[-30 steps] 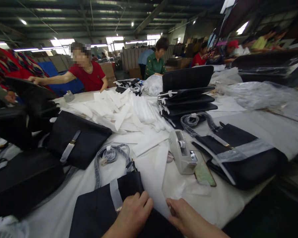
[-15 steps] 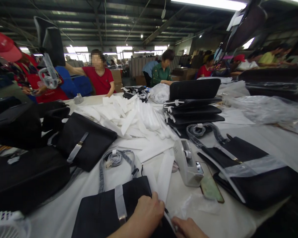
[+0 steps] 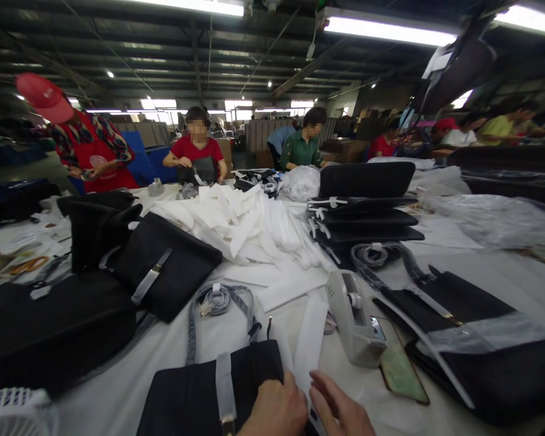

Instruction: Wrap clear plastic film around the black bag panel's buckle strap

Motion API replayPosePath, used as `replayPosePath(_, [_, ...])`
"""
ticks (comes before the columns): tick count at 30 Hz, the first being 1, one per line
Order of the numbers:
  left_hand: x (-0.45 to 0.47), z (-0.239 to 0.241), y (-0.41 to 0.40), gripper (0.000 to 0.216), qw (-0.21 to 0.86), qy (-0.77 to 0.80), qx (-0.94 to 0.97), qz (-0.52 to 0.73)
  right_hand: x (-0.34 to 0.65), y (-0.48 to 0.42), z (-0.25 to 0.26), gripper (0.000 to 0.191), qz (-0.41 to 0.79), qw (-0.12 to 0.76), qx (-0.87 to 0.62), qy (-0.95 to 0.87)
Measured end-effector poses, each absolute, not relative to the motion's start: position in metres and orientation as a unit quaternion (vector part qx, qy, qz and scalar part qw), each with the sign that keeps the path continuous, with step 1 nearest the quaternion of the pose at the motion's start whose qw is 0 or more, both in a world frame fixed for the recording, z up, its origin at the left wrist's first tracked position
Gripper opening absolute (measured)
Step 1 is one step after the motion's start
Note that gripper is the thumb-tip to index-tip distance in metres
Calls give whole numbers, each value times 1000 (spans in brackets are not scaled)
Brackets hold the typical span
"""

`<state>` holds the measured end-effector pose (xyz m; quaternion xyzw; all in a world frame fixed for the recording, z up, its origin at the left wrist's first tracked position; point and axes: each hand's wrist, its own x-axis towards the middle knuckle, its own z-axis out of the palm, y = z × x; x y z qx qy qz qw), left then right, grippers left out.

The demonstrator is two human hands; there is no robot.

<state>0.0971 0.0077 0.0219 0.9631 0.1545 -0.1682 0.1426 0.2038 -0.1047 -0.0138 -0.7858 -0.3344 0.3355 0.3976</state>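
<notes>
A black handbag (image 3: 186, 393) lies in front of me, with a wrapped strap (image 3: 218, 300) stretched out behind it and a pale film strip (image 3: 224, 387) over its front tab and metal clasp. My left hand (image 3: 279, 409) is closed on the bag's right edge, thumb and fingers pressed together. Just right of that edge, my right hand (image 3: 340, 409) is open, its fingers stretched out and apart from the thumb. A white foam strip (image 3: 311, 333) lies beyond the hands. The bag's lower part is cut off by the frame.
A tape dispenser (image 3: 352, 327) and a phone (image 3: 402, 363) lie to the right, beside another wrapped black bag (image 3: 476, 297). White foam pieces (image 3: 254, 224) are heaped mid-table. Black bags (image 3: 172, 266) lie left; more are stacked (image 3: 367, 212) behind. Co-workers (image 3: 197, 145) stand across the table.
My right hand has lifted off the bag's edge and opened, moving slightly away from me. My left hand stays on the bag. Across the table, a co-worker has lowered a raised black bag.
</notes>
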Motion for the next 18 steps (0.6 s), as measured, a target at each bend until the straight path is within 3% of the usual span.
replayPosePath(2, [95,19,10,42,135,159,964,-167,194,-78,-15,78,361,472,-759,-267])
replayPosePath(4, [91,19,17,47,133,143,964,-182,187,-59,-23,85,379,507,-737,-237])
replayPosePath(7, [79,27,35,51,167,66,969,-167,185,-49,-37,79,386,524,-724,-228])
replayPosePath(12, [68,35,68,27,135,56,987,-67,188,-55,-49,75,392,512,-721,-252])
replayPosePath(16, [69,13,82,47,82,50,995,3,183,-57,-51,71,349,482,-753,-282])
replayPosePath(18, [67,-1,83,46,76,52,996,17,179,-58,-51,67,325,456,-771,-304])
